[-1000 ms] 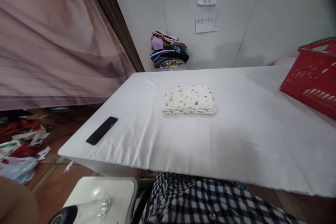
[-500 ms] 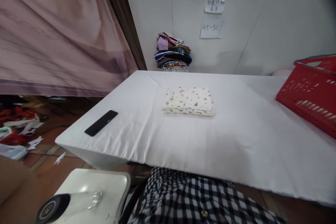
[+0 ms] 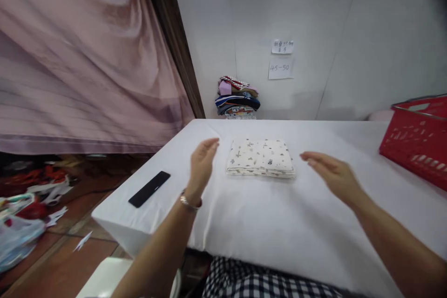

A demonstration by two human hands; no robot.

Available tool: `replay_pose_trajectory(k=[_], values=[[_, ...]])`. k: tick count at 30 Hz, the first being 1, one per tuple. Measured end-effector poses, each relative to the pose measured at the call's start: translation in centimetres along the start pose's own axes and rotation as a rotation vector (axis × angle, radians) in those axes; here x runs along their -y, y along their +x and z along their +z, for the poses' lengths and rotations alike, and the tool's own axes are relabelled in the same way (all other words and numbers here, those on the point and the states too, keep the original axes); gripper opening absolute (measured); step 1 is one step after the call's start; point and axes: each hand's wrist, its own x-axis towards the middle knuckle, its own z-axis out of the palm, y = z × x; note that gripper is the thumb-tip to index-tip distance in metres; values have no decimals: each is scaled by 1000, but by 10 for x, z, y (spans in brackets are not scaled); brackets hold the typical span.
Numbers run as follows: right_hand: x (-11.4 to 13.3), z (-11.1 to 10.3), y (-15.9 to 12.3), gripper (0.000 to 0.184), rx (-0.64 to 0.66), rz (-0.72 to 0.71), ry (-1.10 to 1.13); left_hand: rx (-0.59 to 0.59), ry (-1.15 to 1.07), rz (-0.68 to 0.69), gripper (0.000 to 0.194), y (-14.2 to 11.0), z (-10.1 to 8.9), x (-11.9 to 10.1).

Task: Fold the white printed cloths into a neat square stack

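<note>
A folded white cloth (image 3: 260, 156) with small printed figures lies flat near the middle of the table. Just left of it is my left hand (image 3: 202, 163), with a bracelet at the wrist; it holds nothing and its fingers are stretched out, thumb apart. On the cloth's other side my right hand (image 3: 331, 172) hovers over the tabletop, fingers extended and holding nothing. Neither hand touches the cloth.
White cloth covers the table (image 3: 258, 214). A black phone-like slab (image 3: 149, 189) lies at its left, a red plastic basket (image 3: 415, 139) at its right. Folded fabrics (image 3: 238, 98) are stacked beyond the far edge. A white stool (image 3: 104, 279) stands below.
Both my hands have come into view, one on each side of the folded cloth. The view has tilted up, so things appear lower. The cloth has stayed in place.
</note>
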Motion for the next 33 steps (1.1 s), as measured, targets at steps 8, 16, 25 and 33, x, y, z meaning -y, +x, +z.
replay_pose_trajectory(k=[8,16,25,33], values=[[-67,55,26,55,127,448,-132,276,566,-499,56,2,62,87],[-47,76,54,61,266,437,-408,366,694,-550,51,24,73,92],[-53,32,18,74,318,462,-263,478,384,-526,54,-47,48,63],[-36,27,-8,70,351,271,-490,417,692,-282,64,-52,22,46]])
